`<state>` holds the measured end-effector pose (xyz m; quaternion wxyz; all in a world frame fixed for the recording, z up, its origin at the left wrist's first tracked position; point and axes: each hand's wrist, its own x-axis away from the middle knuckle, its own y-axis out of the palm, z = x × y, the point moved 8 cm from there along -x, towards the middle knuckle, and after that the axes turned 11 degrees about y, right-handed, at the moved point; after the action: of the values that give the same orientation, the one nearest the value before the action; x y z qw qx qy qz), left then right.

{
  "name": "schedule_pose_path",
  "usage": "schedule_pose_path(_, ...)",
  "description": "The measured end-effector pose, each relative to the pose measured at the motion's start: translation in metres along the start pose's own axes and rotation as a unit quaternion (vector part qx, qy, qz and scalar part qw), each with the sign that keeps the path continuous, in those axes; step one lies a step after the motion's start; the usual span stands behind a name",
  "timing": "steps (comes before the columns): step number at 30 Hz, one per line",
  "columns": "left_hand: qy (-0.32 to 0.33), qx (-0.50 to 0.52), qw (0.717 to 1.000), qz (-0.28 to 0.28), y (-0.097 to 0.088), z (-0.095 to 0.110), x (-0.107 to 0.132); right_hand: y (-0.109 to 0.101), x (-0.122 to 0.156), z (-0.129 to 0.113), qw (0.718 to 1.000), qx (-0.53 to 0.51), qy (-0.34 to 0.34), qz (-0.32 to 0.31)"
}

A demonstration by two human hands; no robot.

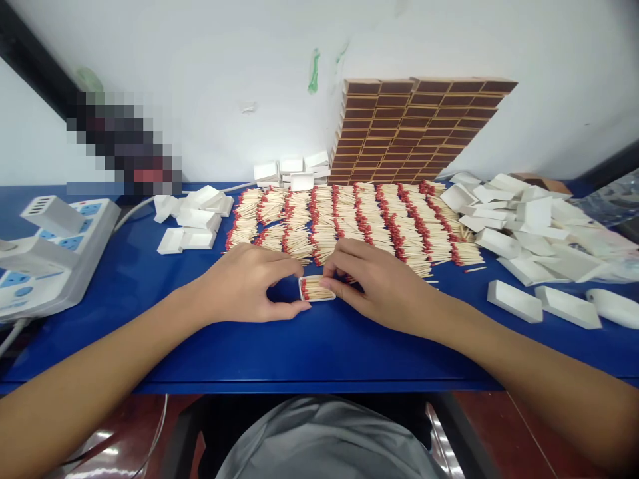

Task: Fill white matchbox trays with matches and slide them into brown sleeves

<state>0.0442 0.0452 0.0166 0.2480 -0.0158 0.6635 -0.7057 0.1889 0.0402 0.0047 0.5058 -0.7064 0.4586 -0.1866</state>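
A small white matchbox tray (317,299) lies on the blue table in front of me, filled with red-headed matches (313,288). My left hand (249,283) brackets the tray's left end, thumb at the near corner and index finger at the far corner. Over the right end, my right hand (374,283) has its fingers curled and its thumb pressed to the matches' plain ends. The right fingers partly cover that end of the tray. Just beyond both hands, loose matches (322,216) lie in several rows.
Brown matchbox sleeves (399,133) are stacked against the wall. White trays lie in a pile (529,219) at right, a smaller group (197,216) at left and a stack (292,169) at the back. A power strip (94,246) with plugged-in adapters occupies the left side.
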Motion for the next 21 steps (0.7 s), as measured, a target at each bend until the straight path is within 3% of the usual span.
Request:
schedule_pose_path(5,0.003,-0.001,1.0,0.0,-0.001,0.001,0.0,-0.006,-0.005,0.013,0.997,0.068,0.006,0.045)
schedule_pose_path(21,0.004,-0.002,1.0,0.003,-0.002,0.002,-0.001,-0.002,-0.008,0.015,0.996,0.082,-0.007,0.044)
